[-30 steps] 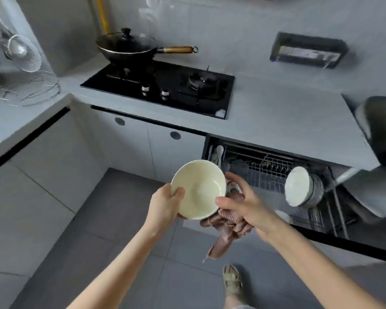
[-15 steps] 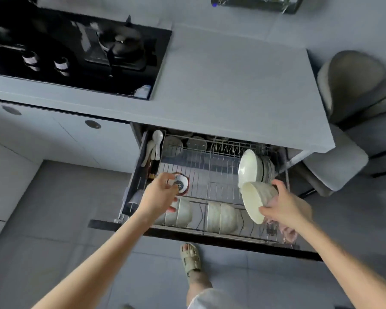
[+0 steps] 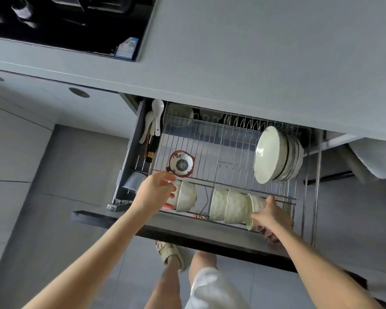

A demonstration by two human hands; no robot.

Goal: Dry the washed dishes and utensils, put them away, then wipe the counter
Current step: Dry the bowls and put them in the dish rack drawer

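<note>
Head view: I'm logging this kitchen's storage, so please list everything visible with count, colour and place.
counter: one, grey, above the open drawer
hob: one, black, set in the counter, top left
wire rack: one, steel, in the drawer
upright dishes: several, cream in front, greyer behind, rack's right
patterned bowl: one, red-brown rim, rack's left
left bowls: apparently two, cream, on their sides, front left
right bowls: three, cream, on their sides, front right
spoons: at least two, white, left side compartment
chopsticks: a few, dark, same compartment
sandal: one, beige, on the person's foot
left hand: grips the left bowls
right hand: holds the rightmost of the right bowls
</note>
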